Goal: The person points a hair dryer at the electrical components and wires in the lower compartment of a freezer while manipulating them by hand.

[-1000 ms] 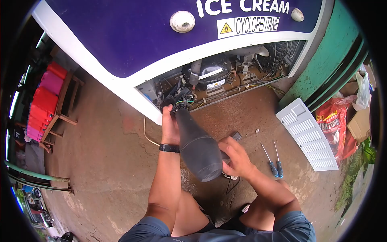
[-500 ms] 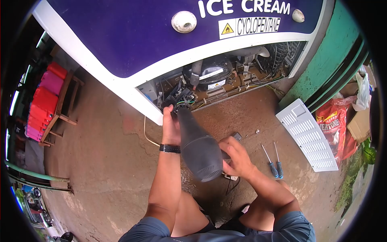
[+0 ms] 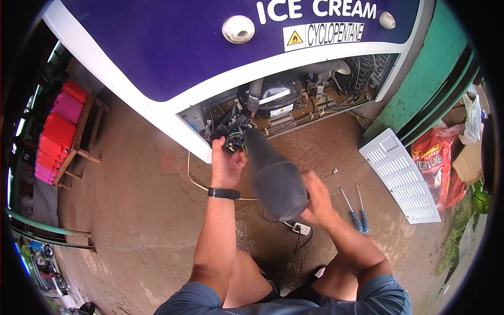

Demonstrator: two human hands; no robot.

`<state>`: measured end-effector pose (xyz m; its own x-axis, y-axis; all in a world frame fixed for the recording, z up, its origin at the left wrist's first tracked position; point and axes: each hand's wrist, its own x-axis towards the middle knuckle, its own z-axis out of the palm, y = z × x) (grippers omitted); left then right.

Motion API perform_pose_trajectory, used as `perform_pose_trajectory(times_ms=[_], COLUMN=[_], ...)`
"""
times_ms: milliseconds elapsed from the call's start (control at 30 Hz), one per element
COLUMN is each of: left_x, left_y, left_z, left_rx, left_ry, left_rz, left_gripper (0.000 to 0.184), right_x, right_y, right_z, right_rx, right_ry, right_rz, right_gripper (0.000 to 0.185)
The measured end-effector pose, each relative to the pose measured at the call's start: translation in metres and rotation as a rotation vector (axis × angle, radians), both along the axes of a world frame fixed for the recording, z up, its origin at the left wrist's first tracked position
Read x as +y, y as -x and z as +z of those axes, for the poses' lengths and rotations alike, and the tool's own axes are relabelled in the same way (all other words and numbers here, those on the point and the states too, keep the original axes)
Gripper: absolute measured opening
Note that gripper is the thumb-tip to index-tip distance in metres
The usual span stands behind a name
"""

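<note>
Holding a black dryer point(image 3: 278, 176) close beside a black part with wires point(image 3: 233, 137) looks like the step now, just in front of the ice cream box point(image 3: 173, 47). The right hand point(image 3: 319, 202) seems closed on the dryer's hidden handle; the left hand point(image 3: 227, 170) grips the part. The next move likely calls for steady hands. On the brown floor point(image 3: 142, 210), 2 screwdrivers point(image 3: 357, 221) lie in front of the box. A slotted panel point(image 3: 401, 178) is to the box's right, a wooden bench point(image 3: 87, 156) to its left.
</note>
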<state>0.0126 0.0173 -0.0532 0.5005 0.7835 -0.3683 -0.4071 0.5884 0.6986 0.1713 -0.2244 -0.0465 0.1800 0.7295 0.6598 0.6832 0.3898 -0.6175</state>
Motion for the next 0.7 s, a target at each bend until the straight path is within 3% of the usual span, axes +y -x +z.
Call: perform_pose_trajectory(times_ms=[433, 500, 700], left_x=[-0.003, -0.003, -0.001], left_y=[-0.001, -0.001, 0.000], left_z=[0.004, 0.003, 0.001], left_rx=[0.035, 0.030, 0.028], left_ry=[0.002, -0.010, -0.008], left_rz=[0.009, 0.018, 0.017], left_gripper=[0.039, 0.051, 0.052], right_x=[0.000, 0.001, 0.003], right_y=[-0.004, -0.005, -0.004], right_z=[-0.002, -0.003, -0.008], right_rx=[0.024, 0.022, 0.035], right_ry=[-0.018, -0.013, -0.025], right_rz=[-0.025, -0.026, -0.019], right_gripper=[0.044, 0.044, 0.046])
